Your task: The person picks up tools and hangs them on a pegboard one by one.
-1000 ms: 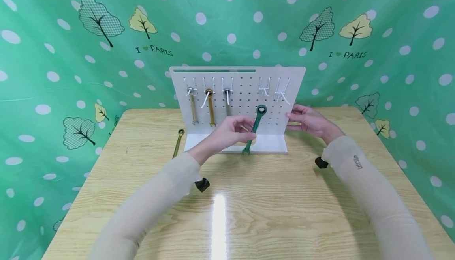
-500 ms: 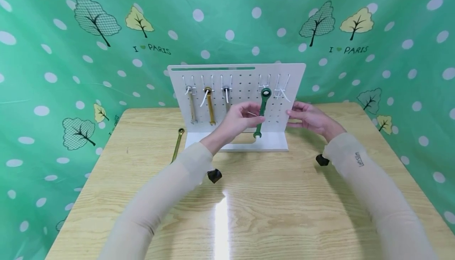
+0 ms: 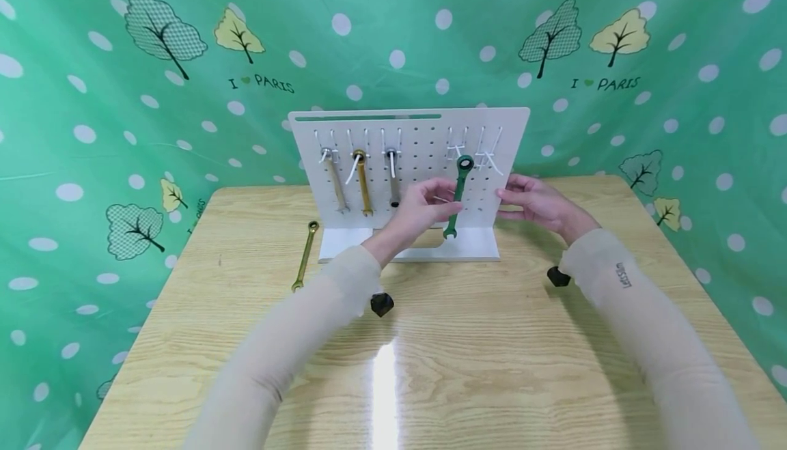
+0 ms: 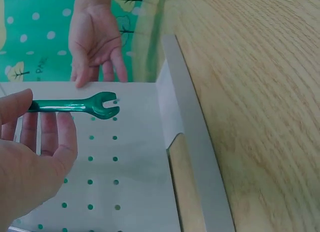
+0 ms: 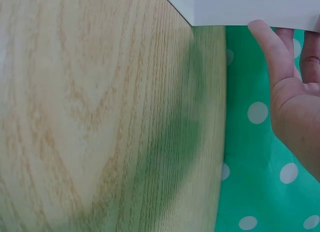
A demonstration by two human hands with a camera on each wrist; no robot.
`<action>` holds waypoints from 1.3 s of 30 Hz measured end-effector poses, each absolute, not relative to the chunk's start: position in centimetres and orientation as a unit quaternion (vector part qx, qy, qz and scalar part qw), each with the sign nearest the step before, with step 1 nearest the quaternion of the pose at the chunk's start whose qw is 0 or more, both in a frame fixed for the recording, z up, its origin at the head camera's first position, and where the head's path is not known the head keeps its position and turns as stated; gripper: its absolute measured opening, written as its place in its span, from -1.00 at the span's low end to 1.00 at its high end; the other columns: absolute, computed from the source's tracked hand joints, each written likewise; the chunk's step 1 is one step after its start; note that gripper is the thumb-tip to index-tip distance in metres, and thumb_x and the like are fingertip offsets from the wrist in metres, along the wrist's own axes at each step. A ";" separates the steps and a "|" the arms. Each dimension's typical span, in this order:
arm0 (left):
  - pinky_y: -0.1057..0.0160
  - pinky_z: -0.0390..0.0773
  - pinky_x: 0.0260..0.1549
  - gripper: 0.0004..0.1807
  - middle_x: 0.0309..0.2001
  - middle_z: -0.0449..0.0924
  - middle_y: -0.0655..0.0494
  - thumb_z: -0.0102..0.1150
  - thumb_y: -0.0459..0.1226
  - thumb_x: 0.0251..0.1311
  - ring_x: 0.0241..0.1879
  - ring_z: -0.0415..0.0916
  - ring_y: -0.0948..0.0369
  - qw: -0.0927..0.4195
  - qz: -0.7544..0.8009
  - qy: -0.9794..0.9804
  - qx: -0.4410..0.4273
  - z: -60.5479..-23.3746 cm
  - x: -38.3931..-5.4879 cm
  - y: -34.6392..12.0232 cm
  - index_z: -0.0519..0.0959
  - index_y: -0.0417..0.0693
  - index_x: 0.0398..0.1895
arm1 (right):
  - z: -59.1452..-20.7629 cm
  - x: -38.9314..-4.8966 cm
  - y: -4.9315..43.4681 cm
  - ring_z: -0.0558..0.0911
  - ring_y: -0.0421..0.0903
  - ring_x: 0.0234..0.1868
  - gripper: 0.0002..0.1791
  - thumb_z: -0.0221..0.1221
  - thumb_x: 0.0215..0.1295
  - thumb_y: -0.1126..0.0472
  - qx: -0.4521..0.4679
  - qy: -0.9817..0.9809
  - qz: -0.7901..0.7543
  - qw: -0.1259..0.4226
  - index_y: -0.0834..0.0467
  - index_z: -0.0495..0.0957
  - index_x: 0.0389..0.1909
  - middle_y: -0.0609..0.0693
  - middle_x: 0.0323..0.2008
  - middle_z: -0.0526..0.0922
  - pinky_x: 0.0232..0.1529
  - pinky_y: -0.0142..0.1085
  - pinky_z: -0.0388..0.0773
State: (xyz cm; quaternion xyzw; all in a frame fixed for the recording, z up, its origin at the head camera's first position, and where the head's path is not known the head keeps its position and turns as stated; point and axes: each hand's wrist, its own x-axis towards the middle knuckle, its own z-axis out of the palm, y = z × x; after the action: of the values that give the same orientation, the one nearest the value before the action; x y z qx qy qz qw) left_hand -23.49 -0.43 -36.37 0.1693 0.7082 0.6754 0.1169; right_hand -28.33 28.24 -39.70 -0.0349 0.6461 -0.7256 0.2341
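Note:
My left hand (image 3: 418,211) pinches a green ratcheting combination wrench (image 3: 459,190) between thumb and fingers. The wrench stands nearly upright before a white pegboard (image 3: 424,180), its ring end up by the tip of a white hook (image 3: 458,151). In the left wrist view, the open-end jaw of the wrench points toward the board's base. At the board's right edge, my right hand (image 3: 537,205) grips with the thumb in front and the fingers behind. The right wrist view shows a fingertip (image 5: 257,25) right at that edge.
Three wrenches hang on hooks at the left: a silver one (image 3: 337,187), a gold one (image 3: 363,187) and a grey one (image 3: 393,180). Another white hook (image 3: 488,160) sits at the far right. A gold wrench (image 3: 305,255) lies on the wooden table (image 3: 479,341), left of the board.
My left hand has raised the green wrench and carried it right, bringing its ring end up to the hook. The grey hanging wrench's lower end now shows. My right hand keeps its place.

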 end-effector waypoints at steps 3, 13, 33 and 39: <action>0.21 0.71 -0.12 -0.68 -0.08 0.65 0.01 0.36 -0.40 0.26 -0.12 0.61 0.12 0.116 0.678 0.707 0.167 -36.7 -23.6 -0.2 0.61 -0.13 0.07 | -39.7 -28.3 28.1 0.63 0.02 0.14 -0.62 0.14 0.50 0.32 -0.036 0.647 -0.725 0.235 0.05 0.50 0.27 0.04 0.14 0.62 0.29 0.15 0.39; 0.11 0.62 0.01 -0.76 -0.10 0.62 0.08 0.27 -0.18 0.39 -0.07 0.53 0.16 0.119 0.656 0.729 0.154 -37.2 -23.9 0.1 0.59 -0.09 0.01 | -39.6 -28.2 28.2 0.64 0.01 0.13 -0.60 0.15 0.49 0.32 -0.041 0.644 -0.726 0.236 0.05 0.48 0.29 0.04 0.12 0.63 0.25 0.09 0.47; -0.05 0.54 0.21 -0.57 0.19 0.53 -0.16 0.22 0.05 0.40 0.17 0.51 0.05 0.233 0.655 0.712 0.100 -39.9 -24.3 -0.8 0.55 -0.05 0.10 | -39.7 -28.1 28.5 0.62 0.05 0.17 -0.62 0.14 0.49 0.34 -0.065 0.621 -0.740 0.251 0.05 0.52 0.26 0.03 0.13 0.64 0.26 0.07 0.44; 0.01 0.58 0.17 -0.49 0.20 0.55 -0.14 0.16 0.06 0.43 0.13 0.52 0.08 0.235 0.664 0.703 0.095 -40.1 -24.7 -0.7 0.53 -0.17 0.16 | -39.7 -28.1 28.4 0.65 0.01 0.13 -0.65 0.14 0.49 0.33 -0.059 0.629 -0.736 0.242 0.05 0.54 0.23 0.02 0.11 0.66 0.24 0.06 0.47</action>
State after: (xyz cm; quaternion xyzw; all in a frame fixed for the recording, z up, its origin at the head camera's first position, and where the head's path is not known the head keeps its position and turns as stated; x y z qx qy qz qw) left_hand -24.71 -0.68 -40.05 0.0946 0.7032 0.6642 0.2354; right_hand -28.15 28.41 -39.71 -0.0588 0.6295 -0.7361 0.2418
